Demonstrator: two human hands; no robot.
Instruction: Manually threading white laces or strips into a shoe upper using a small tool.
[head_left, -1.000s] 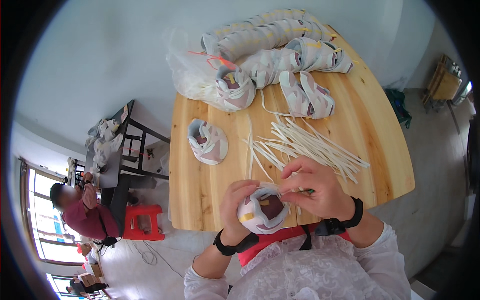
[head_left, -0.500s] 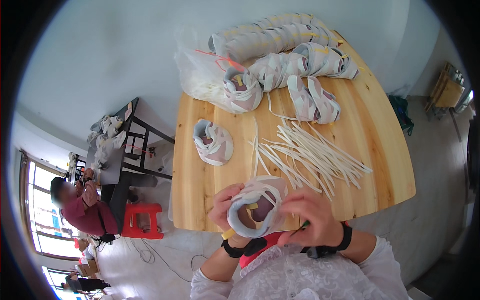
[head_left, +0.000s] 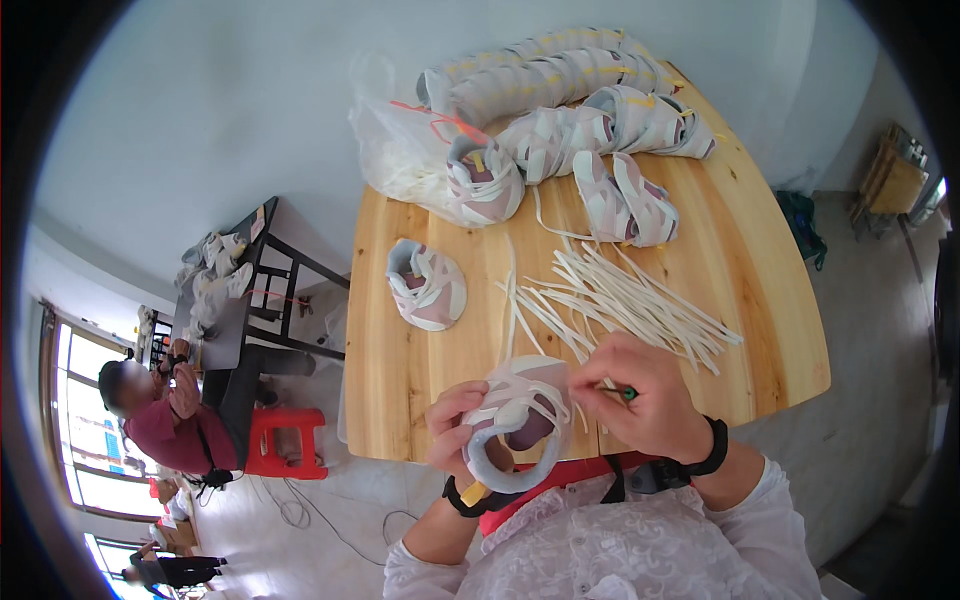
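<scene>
A pale pink and white shoe upper with a grey collar lies at the table's near edge, its opening toward me. My left hand is closed round its left side. To the right of it, my right hand pinches a small thin tool with a green end; most of the tool is hidden by the fingers. White lace crosses the upper and runs toward the right fingertips; whether they grip it too, I cannot make out. Beyond my hands spreads a pile of loose white laces.
Another shoe upper stands left on the wooden table. A laced upper sits by a clear plastic bag. A pair and nested rows of uppers lie behind. A person sits at a dark table on the left.
My right hand has moved up and a little right, away from the upper's collar, with the green-ended tool in it. The upper has tilted slightly; my left hand keeps hold of it.
</scene>
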